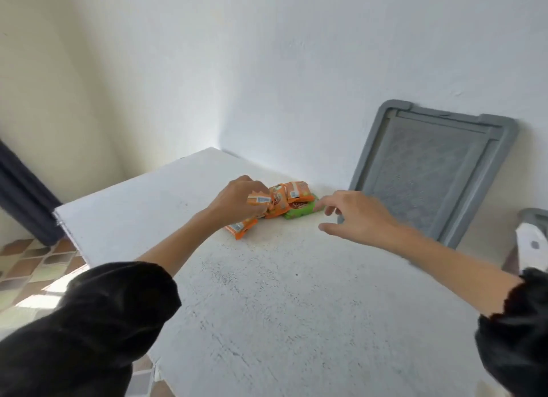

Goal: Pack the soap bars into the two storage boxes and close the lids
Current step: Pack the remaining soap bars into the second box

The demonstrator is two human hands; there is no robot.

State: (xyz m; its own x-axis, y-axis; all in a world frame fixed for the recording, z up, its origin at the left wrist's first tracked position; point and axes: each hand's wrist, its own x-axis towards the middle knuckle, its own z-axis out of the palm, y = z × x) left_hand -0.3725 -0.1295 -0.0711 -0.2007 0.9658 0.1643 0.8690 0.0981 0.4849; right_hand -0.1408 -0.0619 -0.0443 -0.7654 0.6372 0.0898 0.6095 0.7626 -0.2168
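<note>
A small heap of wrapped soap bars lies at the far side of the white table (pixel 296 293), near the wall. Most are orange (pixel 298 192); one green bar (pixel 299 212) sits at the bottom right of the heap. Another orange bar (pixel 240 228) lies flat just in front of my left hand. My left hand (pixel 237 202) is closed around an orange soap bar (pixel 260 200) at the left of the heap. My right hand (pixel 358 215) hovers open, its fingertips close to the green bar. A grey lid (pixel 430 171) leans against the wall on the right.
At the far right edge, part of a grey storage box (pixel 536 218) with a white latch (pixel 530 245) shows. The table's left edge drops to a tiled floor (pixel 32 263). A dark curtain (pixel 20 195) hangs at the left.
</note>
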